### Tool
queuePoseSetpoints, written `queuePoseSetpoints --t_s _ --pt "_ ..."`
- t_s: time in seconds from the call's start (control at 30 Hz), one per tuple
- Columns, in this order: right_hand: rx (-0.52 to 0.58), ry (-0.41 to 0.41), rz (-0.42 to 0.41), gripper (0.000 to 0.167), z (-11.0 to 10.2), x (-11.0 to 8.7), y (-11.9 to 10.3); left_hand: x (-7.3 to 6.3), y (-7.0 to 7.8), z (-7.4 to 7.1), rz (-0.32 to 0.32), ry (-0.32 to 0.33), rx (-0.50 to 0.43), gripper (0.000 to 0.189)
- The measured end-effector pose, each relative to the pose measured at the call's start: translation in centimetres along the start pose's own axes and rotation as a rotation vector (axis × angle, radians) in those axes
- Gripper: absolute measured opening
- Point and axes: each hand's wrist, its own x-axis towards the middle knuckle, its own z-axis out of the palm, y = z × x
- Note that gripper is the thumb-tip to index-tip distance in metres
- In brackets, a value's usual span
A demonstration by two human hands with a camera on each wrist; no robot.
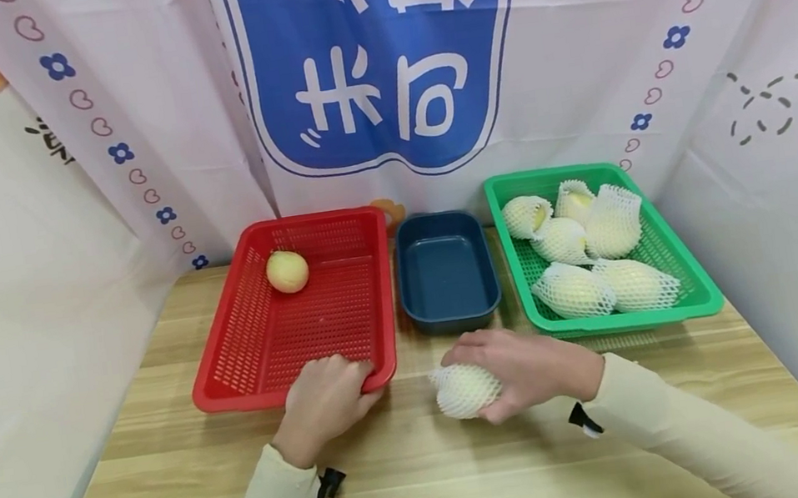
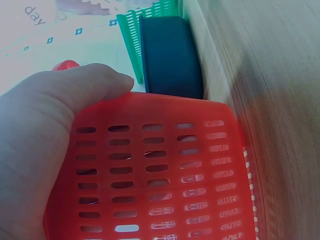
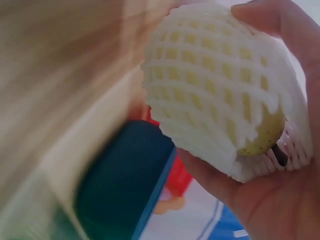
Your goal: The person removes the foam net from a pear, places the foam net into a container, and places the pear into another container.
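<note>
My left hand (image 1: 328, 401) grips the front rim of a red plastic basket (image 1: 380, 310) near its right corner. In the left wrist view the thumb lies along the slotted wall's top edge; the other fingers are hidden. My right hand (image 1: 523, 363) holds a pear in a white foam net (image 1: 467, 390) over the table, in front of a dark blue bin (image 1: 447, 268). The right wrist view shows the pear's speckled yellow skin and dark stem at the net's open end. One bare pale yellow fruit (image 1: 288, 271) lies inside the red basket, toward the back left.
To the right, a green basket (image 1: 701, 302) contains several net-wrapped fruits (image 1: 611, 225). The blue bin stands between the two baskets. Behind them hangs a printed white cloth (image 1: 180, 84), and the wood-grain table (image 1: 431, 489) extends toward me.
</note>
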Motion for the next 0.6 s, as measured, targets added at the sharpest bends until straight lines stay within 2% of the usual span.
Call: queuePoseSetpoints --t_s 0.3,0.6 --pt "0.079 0.037 -0.053 0.071 2.3 1.0 0.7 0.0 0.0 0.0 -0.001 0.002 0.001 0.037" --pt "0.141 0.051 -0.072 0.069 4.0 1.2 1.7 -0.1 0.1 -0.1 0.004 -0.006 -0.003 0.035"
